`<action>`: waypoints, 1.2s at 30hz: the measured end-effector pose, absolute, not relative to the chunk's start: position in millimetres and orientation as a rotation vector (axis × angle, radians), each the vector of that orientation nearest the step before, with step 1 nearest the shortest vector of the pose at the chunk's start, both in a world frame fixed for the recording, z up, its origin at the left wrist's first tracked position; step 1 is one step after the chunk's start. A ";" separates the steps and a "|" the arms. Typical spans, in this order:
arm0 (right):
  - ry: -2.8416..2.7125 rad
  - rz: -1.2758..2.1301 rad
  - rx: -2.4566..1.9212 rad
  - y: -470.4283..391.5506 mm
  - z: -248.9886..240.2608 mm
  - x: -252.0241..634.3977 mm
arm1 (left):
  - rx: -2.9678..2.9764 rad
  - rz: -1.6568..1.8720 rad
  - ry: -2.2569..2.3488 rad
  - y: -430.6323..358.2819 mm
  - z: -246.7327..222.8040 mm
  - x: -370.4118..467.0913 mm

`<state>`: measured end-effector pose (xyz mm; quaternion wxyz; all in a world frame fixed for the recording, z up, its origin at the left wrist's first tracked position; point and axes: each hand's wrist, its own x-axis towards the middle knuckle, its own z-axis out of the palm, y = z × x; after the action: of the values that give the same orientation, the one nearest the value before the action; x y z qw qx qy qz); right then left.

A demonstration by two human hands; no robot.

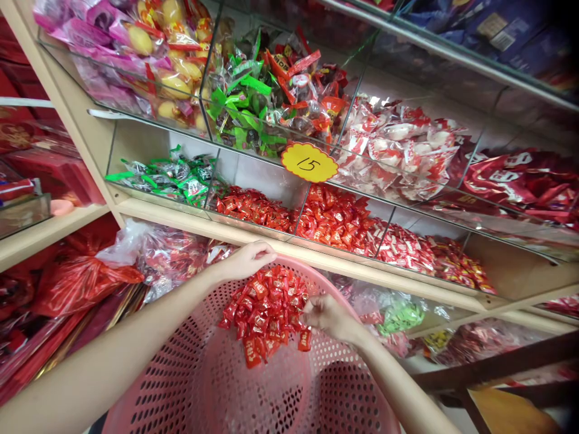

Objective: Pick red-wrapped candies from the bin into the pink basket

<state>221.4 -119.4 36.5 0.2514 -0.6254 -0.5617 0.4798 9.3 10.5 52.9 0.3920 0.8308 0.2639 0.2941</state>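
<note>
A pink perforated plastic basket fills the lower middle of the view, tilted toward me. A heap of small red-wrapped candies lies against its far side. My left hand is at the far rim above the heap, its fingers curled over the edge. At the heap's right side, my right hand has its fingers drawn together in a pinch. One red-wrapped candy shows right below those fingertips. The wrist partly hides how the right fingers hold it.
Clear-walled shelf bins ahead hold red candies, green-wrapped sweets and white-and-red packets. A yellow tag reads 15. Bagged goods lie under the wooden shelf edge. A dark wooden frame stands at right.
</note>
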 end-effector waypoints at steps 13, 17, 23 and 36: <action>-1.423 1.386 -1.673 -113.8 30.6 208.2 | 2.115 0.757 0.651 10.5 52.1 10.1; -1.408 1.396 -1.647 -111.8 33.2 205.1 | 2.132 0.756 0.646 10.3 52.1 9.9; -1.425 1.337 -1.633 -111.9 22.6 202.8 | 2.126 0.760 0.650 9.7 51.9 9.1; -1.870 0.688 -1.952 -115.3 19.2 190.2 | 2.123 0.778 0.654 8.2 53.9 7.8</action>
<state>190.2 -115.3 19.2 0.1754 -0.6889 -0.6599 0.2430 7.8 8.2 53.9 0.3836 0.8330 0.2566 0.3052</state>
